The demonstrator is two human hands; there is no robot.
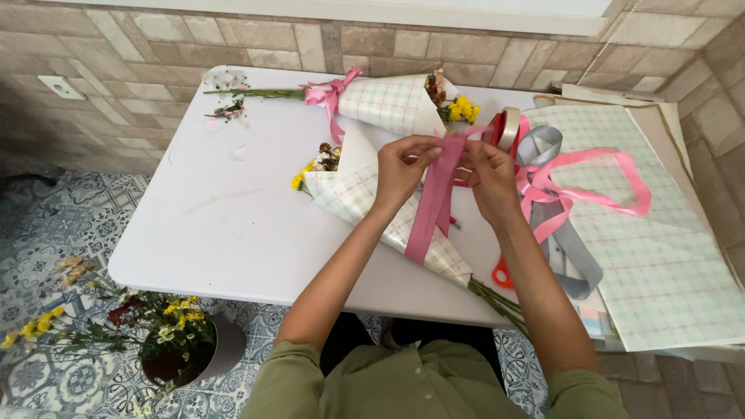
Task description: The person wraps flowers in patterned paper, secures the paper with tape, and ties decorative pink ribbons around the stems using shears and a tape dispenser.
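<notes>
My left hand (405, 167) and my right hand (490, 174) are raised over the white table (225, 217), both pinching a pink ribbon (434, 202) between them. The ribbon's ends hang down over a bouquet (365, 206) wrapped in pale checked paper, which lies diagonally with yellow flowers at its upper left and green stems (497, 299) at the lower right. A second wrapped bouquet (392, 101), tied with a pink bow, lies at the back of the table.
Rolls of pink and grey ribbon (543, 167) and sheets of checked wrapping paper (660, 256) lie to the right. Orange scissor handles (502, 273) show under my right forearm. A pot of loose flowers (174, 345) stands on the tiled floor at left.
</notes>
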